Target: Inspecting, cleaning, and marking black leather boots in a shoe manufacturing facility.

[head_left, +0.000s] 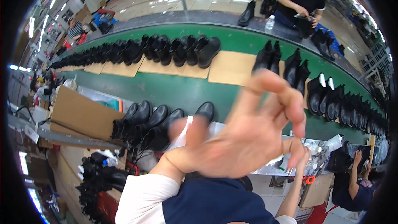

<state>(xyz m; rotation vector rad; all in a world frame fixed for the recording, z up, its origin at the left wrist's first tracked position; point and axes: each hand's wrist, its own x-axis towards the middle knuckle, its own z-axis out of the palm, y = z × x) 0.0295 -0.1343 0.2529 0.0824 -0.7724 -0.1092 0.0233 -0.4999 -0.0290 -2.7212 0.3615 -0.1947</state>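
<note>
My left hand (244,141) is raised close in front of me, large and blurred by motion. Its fingers are apart and loosely curled, with nothing visible between them. Behind it, a black boot (205,110) lies near white paper (181,137) on the near side of the bench; I see no contact. My right hand (304,157) is lower, at the right, over a cluttered part of the bench; the left fingers partly cover it, so its grip is hidden. Several more black boots (155,118) lie to the left of the raised hand.
A green conveyor belt (232,95) carries long rows of black boots (178,52) on cardboard sheets (230,67). A cardboard panel (85,112) stands at left. White bottles (317,149) and orange-handled scissors (309,179) are at right. Co-workers sit across the belt (302,0) and at right (354,186).
</note>
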